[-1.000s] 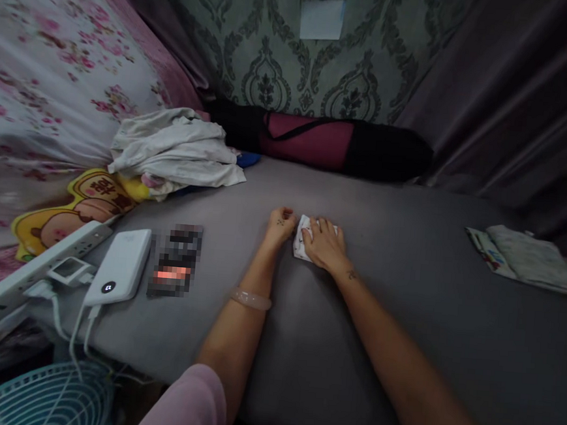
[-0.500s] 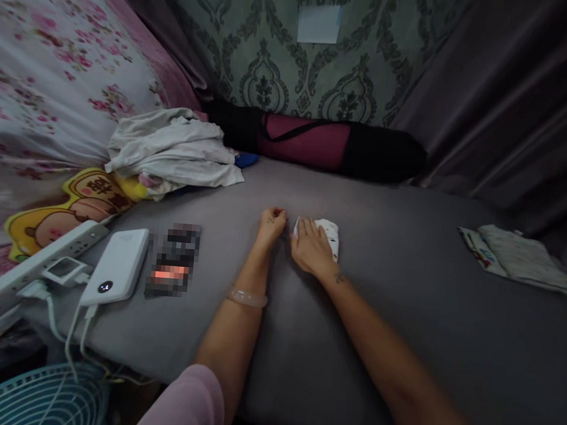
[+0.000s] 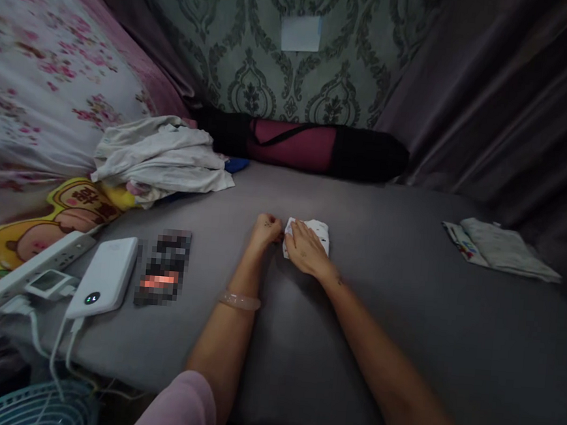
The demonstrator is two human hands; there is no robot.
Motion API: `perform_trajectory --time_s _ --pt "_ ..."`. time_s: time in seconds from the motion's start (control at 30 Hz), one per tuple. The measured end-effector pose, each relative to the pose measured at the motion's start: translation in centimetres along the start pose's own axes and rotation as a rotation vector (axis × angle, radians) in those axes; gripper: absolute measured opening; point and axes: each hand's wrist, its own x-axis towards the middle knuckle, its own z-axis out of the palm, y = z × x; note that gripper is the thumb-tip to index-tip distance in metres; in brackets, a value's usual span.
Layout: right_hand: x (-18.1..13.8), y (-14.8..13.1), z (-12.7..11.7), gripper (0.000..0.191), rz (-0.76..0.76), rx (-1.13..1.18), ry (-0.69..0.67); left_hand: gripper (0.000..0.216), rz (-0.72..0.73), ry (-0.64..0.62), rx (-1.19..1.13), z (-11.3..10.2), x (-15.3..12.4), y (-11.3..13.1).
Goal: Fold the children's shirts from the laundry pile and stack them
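Observation:
A small folded white cloth with dark marks (image 3: 321, 229) lies on the grey bed sheet (image 3: 379, 298). My right hand (image 3: 304, 248) rests flat across it, fingers stretched out and pointing away from me, covering much of the cloth. Just to the left, close to the cloth's left edge, is my left hand (image 3: 266, 229). Its fingers are curled closed, and whatever they may hold is hidden. A pale bangle (image 3: 240, 301) circles my left forearm.
On the left are a white power bank (image 3: 104, 274) with cables, a power strip (image 3: 59, 257), a blurred-out phone-like object (image 3: 164, 268) and crumpled pale clothes (image 3: 163, 154). A black and maroon long bag (image 3: 293, 146) lies at the back. Folded cloths (image 3: 501, 246) lie right.
My right hand has shifted slightly back, uncovering more of the cloth's left side. My left hand stays closed beside it. The whole view has turned a little.

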Motion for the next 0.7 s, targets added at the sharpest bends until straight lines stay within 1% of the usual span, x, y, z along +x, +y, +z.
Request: perform_trajectory --time_s 0.1,0.27,0.37,0.47,0.6,0.7 --pt "-0.7 0.4 -0.5 0.060 0.002 0.008 -0.028 0.028 -0.005 -0.032 0.139 0.2 -0.5 0.8" --pt "-2.3 0.8 -0.5 0.065 -0.021 -0.023 -0.039 0.040 0.161 0.025 0.494 0.7 -1.3 1.5" --pt "-3.4 1.0 -0.3 0.069 -0.028 -0.031 -0.006 0.043 0.175 0.034 0.574 1.0 -1.5 1.6" --pt "-4.2 1.0 -0.1 0.074 -0.042 -0.054 0.023 0.043 0.096 -0.005 0.508 1.3 -1.5 1.7" --pt "-4.5 1.0 0.2 0.080 -0.046 -0.070 0.092 0.042 -0.023 -0.054 0.249 1.8 -1.7 1.5" --pt "-4.3 0.8 0.6 0.076 -0.009 -0.070 0.146 0.038 -0.058 -0.088 0.086 2.0 -1.9 1.3"
